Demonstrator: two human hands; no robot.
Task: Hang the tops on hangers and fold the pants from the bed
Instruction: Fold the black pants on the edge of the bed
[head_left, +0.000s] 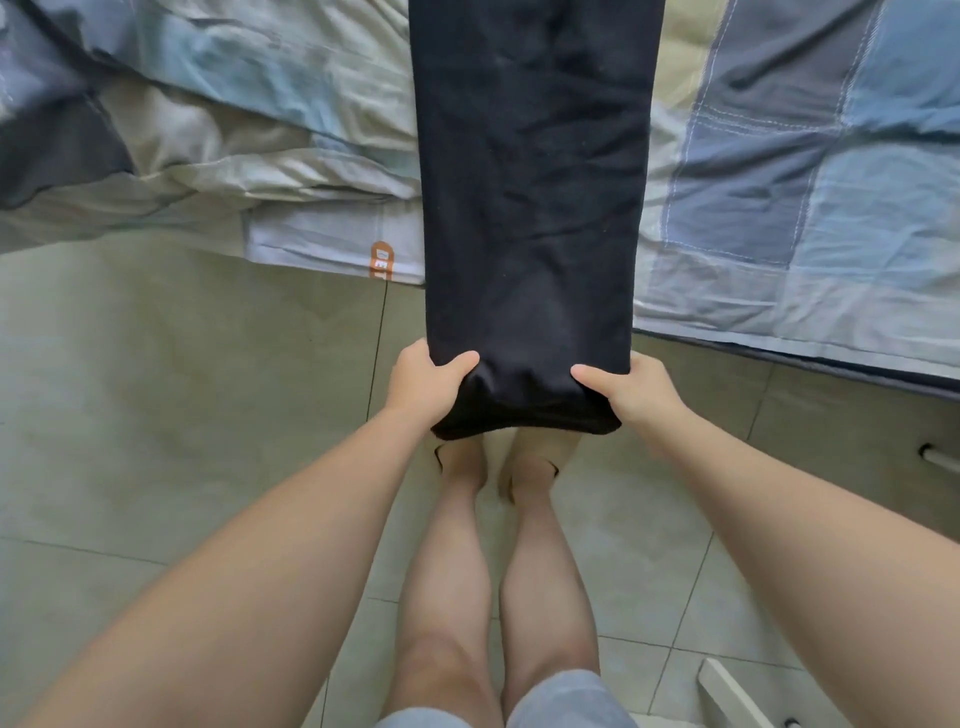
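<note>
Gripping near end of pants (530, 197), centre frame: left hand (423, 387) and right hand (631, 397) each clamped on one edge, thumbs (460, 362) on top, fingers curled under cloth, hidden. Pants run up frame onto bed (810, 218); held end hangs over floor (156, 364). Step: folding pants. Next likely: carry held end to far end, edges matched.
</note>
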